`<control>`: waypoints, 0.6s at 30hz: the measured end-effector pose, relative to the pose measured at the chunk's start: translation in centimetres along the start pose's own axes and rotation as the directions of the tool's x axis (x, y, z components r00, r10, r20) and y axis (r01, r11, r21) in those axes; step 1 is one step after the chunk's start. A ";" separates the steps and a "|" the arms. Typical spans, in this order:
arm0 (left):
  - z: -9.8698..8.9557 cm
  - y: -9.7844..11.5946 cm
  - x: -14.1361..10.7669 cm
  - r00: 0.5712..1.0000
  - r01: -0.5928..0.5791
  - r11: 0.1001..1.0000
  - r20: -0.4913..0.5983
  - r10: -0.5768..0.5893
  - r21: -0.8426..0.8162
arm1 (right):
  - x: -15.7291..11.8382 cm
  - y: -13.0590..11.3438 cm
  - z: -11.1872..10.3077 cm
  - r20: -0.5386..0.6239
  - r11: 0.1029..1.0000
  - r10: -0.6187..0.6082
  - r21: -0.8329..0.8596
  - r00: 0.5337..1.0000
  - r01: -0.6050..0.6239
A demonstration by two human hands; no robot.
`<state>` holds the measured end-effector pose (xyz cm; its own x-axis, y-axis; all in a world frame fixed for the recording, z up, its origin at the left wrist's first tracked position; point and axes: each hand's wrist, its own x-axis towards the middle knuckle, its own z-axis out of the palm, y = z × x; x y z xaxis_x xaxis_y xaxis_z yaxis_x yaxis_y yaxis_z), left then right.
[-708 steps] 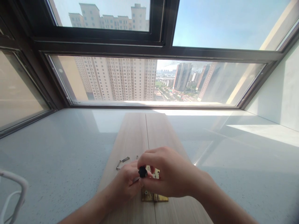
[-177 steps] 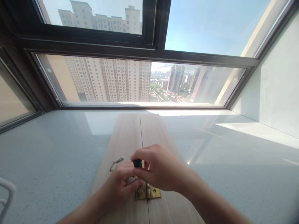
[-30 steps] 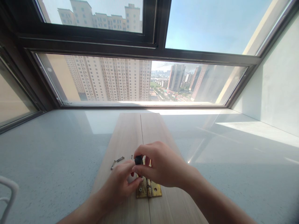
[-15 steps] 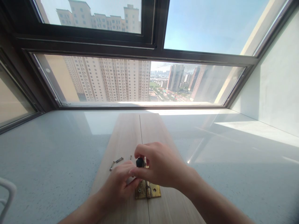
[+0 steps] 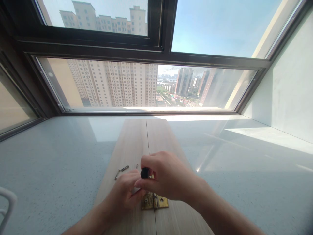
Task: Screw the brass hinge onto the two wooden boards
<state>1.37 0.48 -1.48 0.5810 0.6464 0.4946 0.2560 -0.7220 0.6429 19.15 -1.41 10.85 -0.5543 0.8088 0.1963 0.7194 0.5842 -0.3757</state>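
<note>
My right hand is closed round the black handle of a screwdriver, its thumb and curled fingers on the grip. The screwdriver's shaft and tip are hidden. Close against it, my left hand has its fingers pinched together over the left leaf of a brass hinge; what they hold is covered. The hinge lies across the seam between two pale wooden boards, and a screw head shows in its near left corner. Several loose screws rest on the left board, beyond my left hand.
The boards lie on a speckled pale sill. A dark window frame closes off its far side, with a white wall at the right. A white curved tube pokes in at the lower left.
My right hand has turned slightly and its fingers have curled tighter round the screwdriver handle, which has shifted a little left and down. My left hand stays nearly in place.
</note>
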 end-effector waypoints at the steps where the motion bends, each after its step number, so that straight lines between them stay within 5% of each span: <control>1: 0.0 0.1 0.0 1.000 0.009 1.000 0.002 -0.009 -0.005 | 0.0 -0.1 0.0 -0.004 1.000 0.000 -0.012 1.000 0.000; 10: -0.2 0.6 0.3 1.000 -0.013 1.000 -0.008 0.013 -0.004 | -0.7 -0.3 -1.1 0.041 0.989 -0.120 0.096 0.992 0.115; 18: 0.1 0.2 0.0 1.000 -0.020 0.999 0.003 0.020 0.030 | -0.2 -0.1 -0.2 0.029 1.000 -0.002 0.010 1.000 0.002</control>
<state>1.50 0.32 -1.47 0.5886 0.6308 0.5056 0.2668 -0.7420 0.6151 19.27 -1.63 11.02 -0.5680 0.8052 0.1704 0.7140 0.5850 -0.3848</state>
